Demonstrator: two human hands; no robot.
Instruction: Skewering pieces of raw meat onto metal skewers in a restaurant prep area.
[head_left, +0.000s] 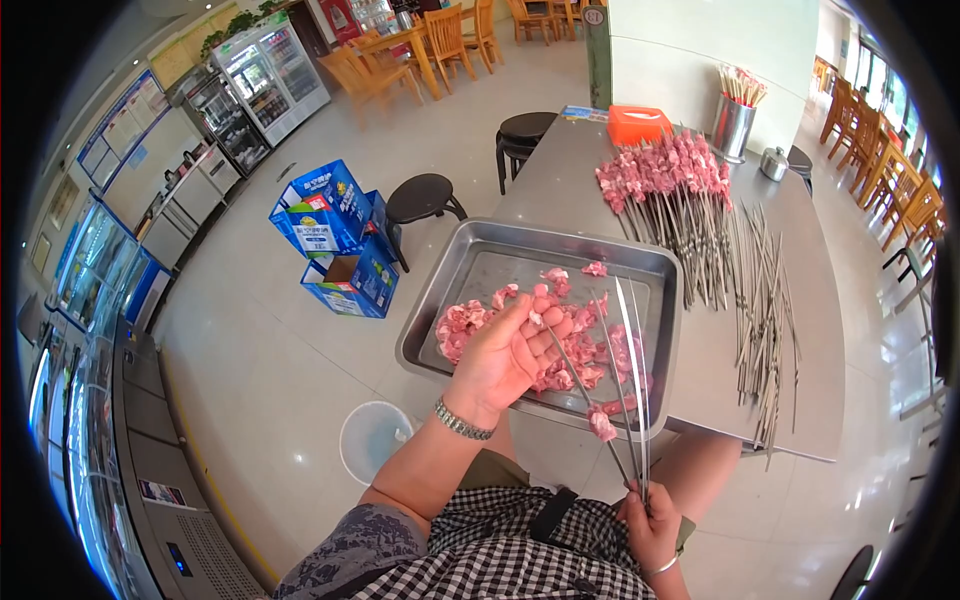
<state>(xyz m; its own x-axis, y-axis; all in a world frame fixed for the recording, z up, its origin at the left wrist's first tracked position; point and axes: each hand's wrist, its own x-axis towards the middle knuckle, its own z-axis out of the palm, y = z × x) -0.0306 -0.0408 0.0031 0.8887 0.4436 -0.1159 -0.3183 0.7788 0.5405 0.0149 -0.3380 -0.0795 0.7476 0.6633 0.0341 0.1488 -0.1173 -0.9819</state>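
My left hand (499, 364) is over a steel tray (420, 311), palm turned up, pinching a small piece of raw meat (535, 313) between thumb and fingers. Several flat metal skewers (622, 322) fan upward from my right hand (652, 517), which grips their lower ends by my lap. One skewer slants left, its tip at the fingers of my left hand. Partway down that skewer sits a threaded chunk of meat (602, 424). Loose raw meat pieces (461, 326) lie in the tray below my left hand, which partly hides them.
On the steel table (810, 300), a pile of loaded meat skewers (667, 180) lies beside bare skewers (761, 322). Behind them stand an orange tissue box (637, 126) and a metal stick holder (731, 129). Left are blue cartons (352, 277), a black stool (420, 199) and a white bucket (371, 442).
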